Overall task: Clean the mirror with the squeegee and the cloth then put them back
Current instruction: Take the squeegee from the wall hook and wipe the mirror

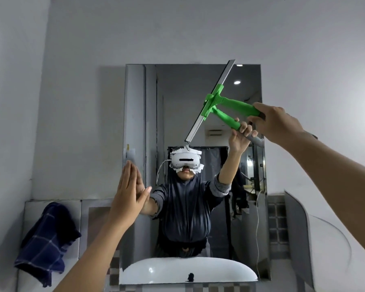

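- While the right hand [276, 121] gripped the green squeegee [216, 95] by its handle, fingers curled round it, the blade lay slanted on the upper right of the mirror [177, 106], its top end at the upper edge.
- Left hand [128, 192] was flat on the mirror's left edge, fingers [129, 175] straight and pressed together, thumb out to the side.
- Cloth [46, 234], dark blue check, hung over the ledge [72, 202] low on the left, well apart from both hands. Not yet used, by the look of it.
- Risk: a slanted blade probably would not bear evenly on the glass, so a pull down could skip and leave streaks.
- Risk: the top end poked past the mirror's upper edge, so it could catch the edge or scrape the wall.
- Risk: a bare palm on the glass would likely leave prints, and that patch would need the cloth.
- Risk: the right arm was stretched high, so the grip could slip and drop the squeegee toward the sink [188, 268] below.
- Risk: leaning hard on the left edge could stress the mirror. How it was mounted could not be told.
- Judged stage: squeegee pass under way, cloth wipe and put-back left.
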